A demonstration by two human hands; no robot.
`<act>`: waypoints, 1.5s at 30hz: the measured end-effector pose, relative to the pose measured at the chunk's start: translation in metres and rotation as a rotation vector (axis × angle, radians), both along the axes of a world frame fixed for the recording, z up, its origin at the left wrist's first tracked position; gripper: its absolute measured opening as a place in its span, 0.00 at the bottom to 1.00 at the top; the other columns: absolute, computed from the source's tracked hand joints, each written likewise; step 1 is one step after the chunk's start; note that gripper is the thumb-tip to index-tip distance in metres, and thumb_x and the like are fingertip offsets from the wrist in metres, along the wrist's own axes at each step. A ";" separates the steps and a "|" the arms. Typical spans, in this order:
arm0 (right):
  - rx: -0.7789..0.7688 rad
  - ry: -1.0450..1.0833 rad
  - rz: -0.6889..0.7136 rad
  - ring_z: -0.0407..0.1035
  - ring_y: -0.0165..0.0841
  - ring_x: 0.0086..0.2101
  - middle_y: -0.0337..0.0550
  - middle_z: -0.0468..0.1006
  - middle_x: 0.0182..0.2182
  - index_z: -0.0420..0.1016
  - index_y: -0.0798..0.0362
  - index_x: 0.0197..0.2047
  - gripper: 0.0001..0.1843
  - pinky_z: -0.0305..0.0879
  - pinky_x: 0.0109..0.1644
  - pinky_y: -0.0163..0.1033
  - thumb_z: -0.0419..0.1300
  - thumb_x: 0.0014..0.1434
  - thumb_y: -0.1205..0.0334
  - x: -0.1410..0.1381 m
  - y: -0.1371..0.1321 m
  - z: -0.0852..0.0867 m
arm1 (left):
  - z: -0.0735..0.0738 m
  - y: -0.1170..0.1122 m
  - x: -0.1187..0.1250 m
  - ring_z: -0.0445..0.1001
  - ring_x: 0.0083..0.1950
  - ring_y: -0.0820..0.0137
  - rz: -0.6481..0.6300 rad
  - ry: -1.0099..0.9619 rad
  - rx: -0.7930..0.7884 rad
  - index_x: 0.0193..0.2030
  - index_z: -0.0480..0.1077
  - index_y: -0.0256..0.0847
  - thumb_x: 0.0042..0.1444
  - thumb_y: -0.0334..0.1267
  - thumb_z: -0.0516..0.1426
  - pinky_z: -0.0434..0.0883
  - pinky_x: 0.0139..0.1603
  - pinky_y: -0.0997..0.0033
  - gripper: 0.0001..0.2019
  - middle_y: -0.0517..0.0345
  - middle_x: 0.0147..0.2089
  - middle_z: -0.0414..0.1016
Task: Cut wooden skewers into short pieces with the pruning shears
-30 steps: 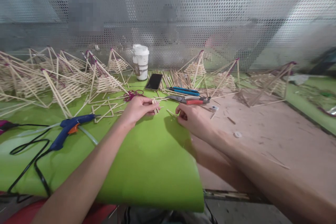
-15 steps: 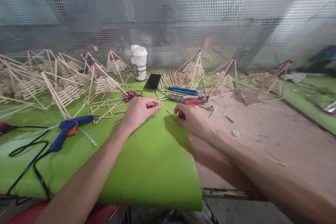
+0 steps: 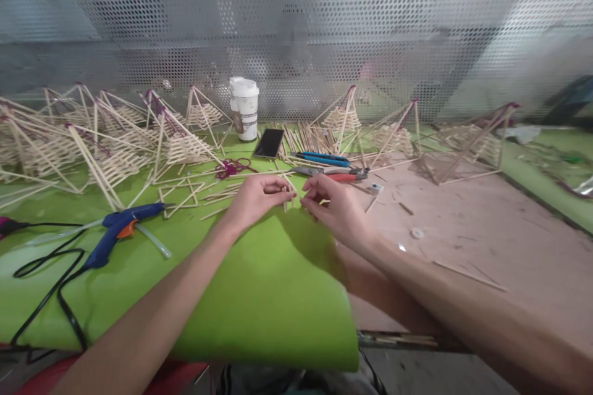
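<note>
My left hand (image 3: 257, 196) pinches a few short wooden sticks (image 3: 288, 190) just above the green mat (image 3: 259, 284). My right hand (image 3: 336, 205) is curled close beside it, fingertips pinched on a small stick piece near the same bundle. The two hands almost touch over the mat's far middle. More loose sticks (image 3: 217, 196) lie on the mat left of my left hand.
A blue glue gun (image 3: 118, 231) with a black cord lies at the left. Stick pyramids (image 3: 111, 142) crowd the far left and back right. A paper cup (image 3: 245, 108), a phone (image 3: 270, 143), blue pliers (image 3: 324, 159) and red-handled cutters (image 3: 340, 176) sit behind the hands. Perforated metal screen behind.
Both hands have lifted off the mat and come together; the left hand brought its sticks rightward, and the right hand rose from the mat with a stick piece.
</note>
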State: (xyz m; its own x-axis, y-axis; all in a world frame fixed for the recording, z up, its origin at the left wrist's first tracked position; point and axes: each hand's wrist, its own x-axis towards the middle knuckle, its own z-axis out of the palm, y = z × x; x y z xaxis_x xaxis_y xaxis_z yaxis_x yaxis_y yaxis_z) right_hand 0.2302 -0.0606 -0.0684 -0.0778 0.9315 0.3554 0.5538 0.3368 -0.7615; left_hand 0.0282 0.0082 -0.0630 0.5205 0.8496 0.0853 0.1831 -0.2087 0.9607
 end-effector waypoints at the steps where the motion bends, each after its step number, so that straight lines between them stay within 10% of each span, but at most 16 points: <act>1: -0.004 -0.034 -0.005 0.76 0.33 0.30 0.37 0.82 0.29 0.74 0.52 0.43 0.05 0.64 0.35 0.35 0.63 0.63 0.69 -0.001 0.000 -0.001 | 0.000 -0.001 0.001 0.83 0.40 0.64 -0.008 -0.010 -0.005 0.39 0.82 0.39 0.54 0.46 0.71 0.76 0.45 0.68 0.13 0.53 0.39 0.86; 9: -0.084 -0.245 -0.078 0.79 0.34 0.31 0.41 0.86 0.31 0.85 0.53 0.42 0.13 0.66 0.36 0.35 0.66 0.56 0.76 -0.002 0.005 -0.003 | -0.003 -0.007 0.005 0.86 0.42 0.61 -0.015 0.156 0.151 0.37 0.80 0.41 0.57 0.38 0.68 0.75 0.43 0.69 0.04 0.55 0.38 0.87; 29: -0.167 0.020 -0.057 0.71 0.31 0.25 0.35 0.80 0.24 0.80 0.54 0.41 0.11 0.57 0.28 0.34 0.63 0.53 0.69 0.001 0.011 -0.006 | -0.011 -0.013 0.014 0.86 0.44 0.59 0.045 0.055 0.165 0.39 0.79 0.40 0.59 0.42 0.67 0.76 0.44 0.67 0.08 0.52 0.40 0.87; 35: 0.134 -0.024 -0.059 0.65 0.28 0.25 0.32 0.72 0.23 0.68 0.51 0.32 0.07 0.57 0.29 0.34 0.58 0.52 0.73 0.004 0.005 0.002 | -0.014 -0.009 0.015 0.85 0.45 0.60 0.006 -0.070 0.113 0.40 0.83 0.38 0.57 0.44 0.68 0.77 0.49 0.65 0.11 0.51 0.42 0.87; 45: 0.318 -0.158 -0.044 0.72 0.31 0.29 0.39 0.79 0.31 0.77 0.53 0.41 0.11 0.65 0.34 0.35 0.58 0.58 0.75 -0.002 -0.003 0.000 | -0.016 -0.009 0.014 0.83 0.42 0.62 -0.060 -0.100 0.018 0.39 0.82 0.37 0.52 0.50 0.72 0.76 0.46 0.66 0.17 0.50 0.38 0.85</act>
